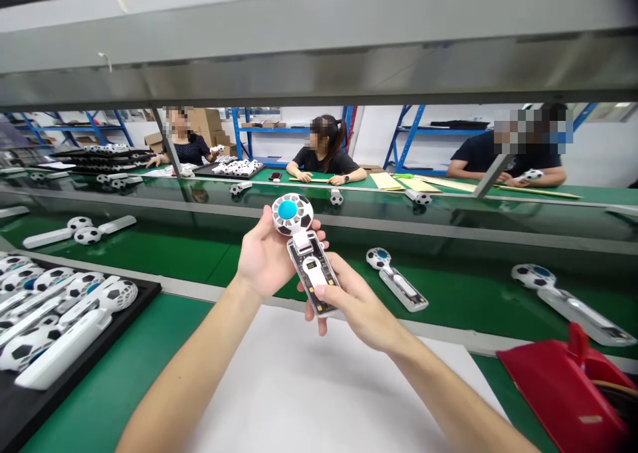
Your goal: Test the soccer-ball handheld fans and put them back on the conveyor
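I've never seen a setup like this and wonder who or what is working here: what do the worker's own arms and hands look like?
They are human: a left hand and a right hand, both ungloved, with slim forearms. No sleeve, ring, watch or bracelet shows on either, and no cable or printed marking is visible.

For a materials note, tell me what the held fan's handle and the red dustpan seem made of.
Handle: probably clear, glossy plastic; its inner parts show through.

Red dustpan: likely moulded plastic, smooth with a slight sheen, evenly coloured.
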Motion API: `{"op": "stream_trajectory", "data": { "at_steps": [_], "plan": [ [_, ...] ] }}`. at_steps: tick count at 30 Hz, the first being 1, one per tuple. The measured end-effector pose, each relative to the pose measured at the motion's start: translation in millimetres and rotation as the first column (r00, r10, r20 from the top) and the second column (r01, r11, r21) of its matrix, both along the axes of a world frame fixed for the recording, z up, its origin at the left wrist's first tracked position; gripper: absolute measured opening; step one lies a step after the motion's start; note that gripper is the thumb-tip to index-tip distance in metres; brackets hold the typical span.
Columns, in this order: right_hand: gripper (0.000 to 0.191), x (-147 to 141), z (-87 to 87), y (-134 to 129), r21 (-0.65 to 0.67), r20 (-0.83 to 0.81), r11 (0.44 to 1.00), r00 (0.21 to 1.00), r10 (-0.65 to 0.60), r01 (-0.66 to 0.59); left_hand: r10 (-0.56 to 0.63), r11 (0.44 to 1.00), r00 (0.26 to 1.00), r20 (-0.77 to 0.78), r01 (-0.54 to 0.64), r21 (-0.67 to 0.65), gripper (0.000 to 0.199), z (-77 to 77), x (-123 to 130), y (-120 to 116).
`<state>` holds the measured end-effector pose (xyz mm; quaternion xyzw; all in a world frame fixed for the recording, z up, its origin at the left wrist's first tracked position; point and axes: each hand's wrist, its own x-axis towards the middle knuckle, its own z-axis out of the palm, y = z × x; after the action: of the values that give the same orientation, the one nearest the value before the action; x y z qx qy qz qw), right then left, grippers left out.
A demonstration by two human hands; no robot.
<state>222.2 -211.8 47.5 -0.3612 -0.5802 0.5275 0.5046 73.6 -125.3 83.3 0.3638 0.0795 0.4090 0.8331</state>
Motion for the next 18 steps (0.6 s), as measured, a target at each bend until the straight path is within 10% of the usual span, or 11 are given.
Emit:
{"op": "stream_trajectory", "data": {
  "at_steps": [9,18],
  "plan": [
    [0.047,5,2.0,-10,0.107,0.283,0.974,0.933,-0.222,0.199,0.194,0.955,0.976,-0.094,-0.166,0.247,0.045,-1.5,-1,-1],
    [0.031,-8,2.8,-9,-0.126,-0.004,0.985,0.992,-0.123,0.122,0.360,0.879,0.925,-0.125,-0.291,0.378,0.052,-7.9,6,-1]
  ]
}}
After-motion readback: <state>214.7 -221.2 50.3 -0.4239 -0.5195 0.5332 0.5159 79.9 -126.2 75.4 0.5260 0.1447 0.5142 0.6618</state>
